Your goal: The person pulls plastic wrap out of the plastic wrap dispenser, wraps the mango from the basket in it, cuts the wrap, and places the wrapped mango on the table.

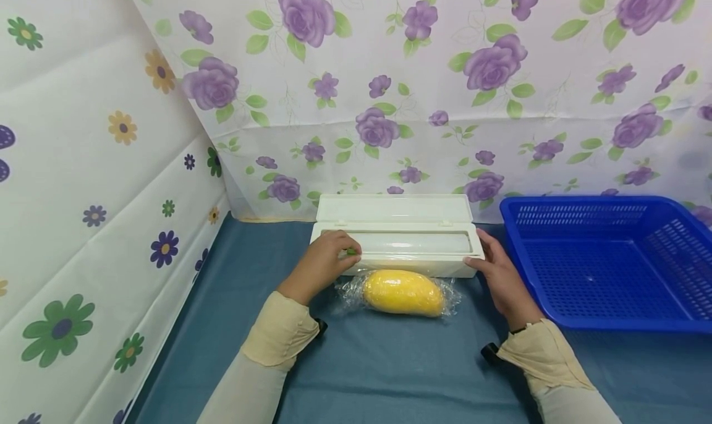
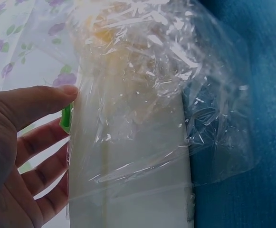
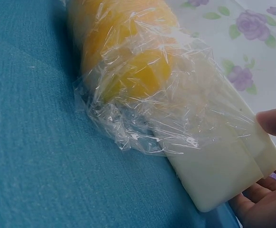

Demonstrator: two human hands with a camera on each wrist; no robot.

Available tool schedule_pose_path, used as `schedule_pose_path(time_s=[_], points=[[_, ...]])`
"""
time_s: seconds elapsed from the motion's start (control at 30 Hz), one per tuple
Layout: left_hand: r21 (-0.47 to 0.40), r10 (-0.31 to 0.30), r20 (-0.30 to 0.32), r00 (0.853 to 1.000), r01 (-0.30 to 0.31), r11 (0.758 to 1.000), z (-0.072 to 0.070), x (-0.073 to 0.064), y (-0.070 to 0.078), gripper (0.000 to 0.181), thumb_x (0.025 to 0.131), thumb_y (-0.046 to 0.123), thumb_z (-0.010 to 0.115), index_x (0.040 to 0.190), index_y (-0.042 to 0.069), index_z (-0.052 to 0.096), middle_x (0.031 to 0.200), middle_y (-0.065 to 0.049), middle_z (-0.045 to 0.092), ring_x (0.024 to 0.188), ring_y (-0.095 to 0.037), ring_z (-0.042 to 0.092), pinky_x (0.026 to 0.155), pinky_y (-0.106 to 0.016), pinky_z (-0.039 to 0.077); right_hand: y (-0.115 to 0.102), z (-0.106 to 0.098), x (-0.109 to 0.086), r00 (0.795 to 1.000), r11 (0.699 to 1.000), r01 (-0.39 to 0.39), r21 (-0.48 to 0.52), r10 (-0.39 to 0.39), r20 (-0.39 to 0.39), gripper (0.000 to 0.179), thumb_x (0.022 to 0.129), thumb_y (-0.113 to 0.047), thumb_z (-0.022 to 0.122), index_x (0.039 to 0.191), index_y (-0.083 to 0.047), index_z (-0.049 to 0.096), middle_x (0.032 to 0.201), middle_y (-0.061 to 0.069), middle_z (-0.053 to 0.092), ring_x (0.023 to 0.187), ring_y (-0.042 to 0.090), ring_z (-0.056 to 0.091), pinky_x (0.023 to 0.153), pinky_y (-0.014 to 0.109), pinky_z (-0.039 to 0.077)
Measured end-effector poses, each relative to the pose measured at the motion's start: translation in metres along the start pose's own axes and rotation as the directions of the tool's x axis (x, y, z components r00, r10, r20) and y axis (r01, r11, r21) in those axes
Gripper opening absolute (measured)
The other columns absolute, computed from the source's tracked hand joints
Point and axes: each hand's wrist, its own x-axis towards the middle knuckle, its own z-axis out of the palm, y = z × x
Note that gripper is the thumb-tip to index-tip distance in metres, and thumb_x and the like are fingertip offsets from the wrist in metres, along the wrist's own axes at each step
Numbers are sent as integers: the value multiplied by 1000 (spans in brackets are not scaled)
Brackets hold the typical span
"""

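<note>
A white cling film dispenser lies across the cloth, its lid raised at the back and a pale roll inside. My left hand is at its left end, pinching a small green slider on the edge between thumb and index finger. At the other end, my right hand grips the dispenser's corner, thumb on top and fingers round the end. Just in front lies a smooth yellow oblong thing, perhaps a melon, wrapped in clear cling film that spreads loosely at both ends and touches the dispenser.
A blue perforated plastic basket stands to the right, close to my right hand. Teal cloth covers the table. Floral sheets rise behind and on the left.
</note>
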Motion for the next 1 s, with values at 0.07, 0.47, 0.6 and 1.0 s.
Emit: schedule_pose_path(time_s=[0.07, 0.47, 0.6, 1.0], points=[[-1, -5, 11, 1000, 5, 1000, -1, 0, 0, 7, 93, 18, 73, 100, 17, 76, 103, 1, 71, 99, -19, 66, 88, -38, 54, 0, 0, 0, 1000, 1000, -1, -1, 1, 0, 82, 101, -14, 59, 164, -14, 7, 170, 14, 11, 157, 33, 11, 125, 59, 11], [-3, -40, 63, 997, 41, 999, -4, 0, -1, 11, 96, 16, 69, 105, 18, 76, 109, 0, 70, 105, -21, 63, 89, -39, 54, -1, 0, 0, 1000, 1000, 0, -1, 0, -1, 82, 101, -14, 59, 164, -11, 6, 170, 14, 11, 157, 34, 11, 125, 60, 11], [13, -45, 69, 997, 44, 999, -5, 0, 0, 11, 96, 17, 71, 106, 18, 75, 109, 1, 70, 104, -21, 63, 88, -39, 54, -1, 0, 0, 1000, 1000, 1, -3, -1, -1, 81, 101, -13, 58, 164, -12, 6, 170, 14, 10, 157, 33, 11, 125, 59, 11], [34, -40, 49, 998, 38, 999, -7, -2, 2, 11, 94, 17, 72, 105, 18, 76, 107, 0, 71, 101, -20, 66, 86, -37, 55, -2, 1, -1, 1000, 1000, -7, -4, 7, -1, 81, 102, -13, 58, 164, -13, 6, 170, 14, 10, 157, 33, 10, 126, 59, 11]])
